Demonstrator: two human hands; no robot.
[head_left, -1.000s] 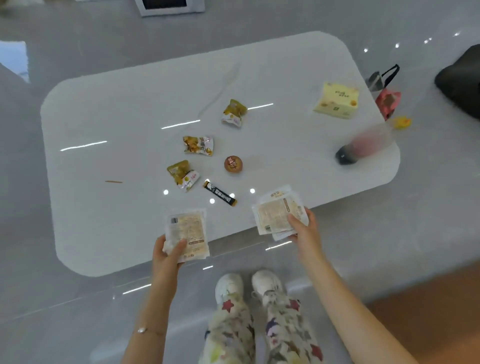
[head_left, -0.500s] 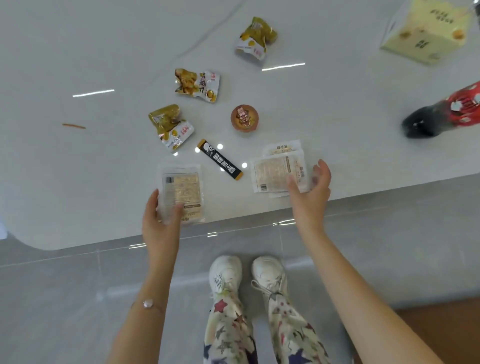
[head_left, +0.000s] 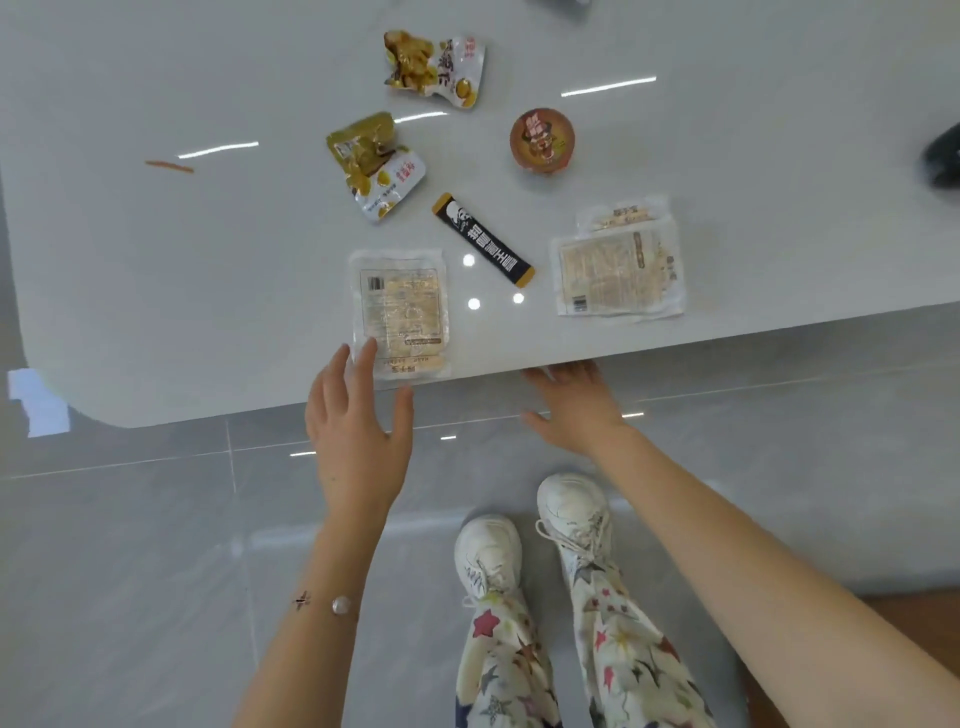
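Hanging open with fingers spread, the left grip is released, and one fingertip is seen at the near left corner of the clear snack packet. This packet is laid flat on the surface, right at its near edge. The right grip is released too, with nothing held, just below that edge. Two stacked clear packets are laid farther right. A black stick pack is tilted between them. Farther back, a round brown cup, a near yellow bag and a far yellow bag are seen.
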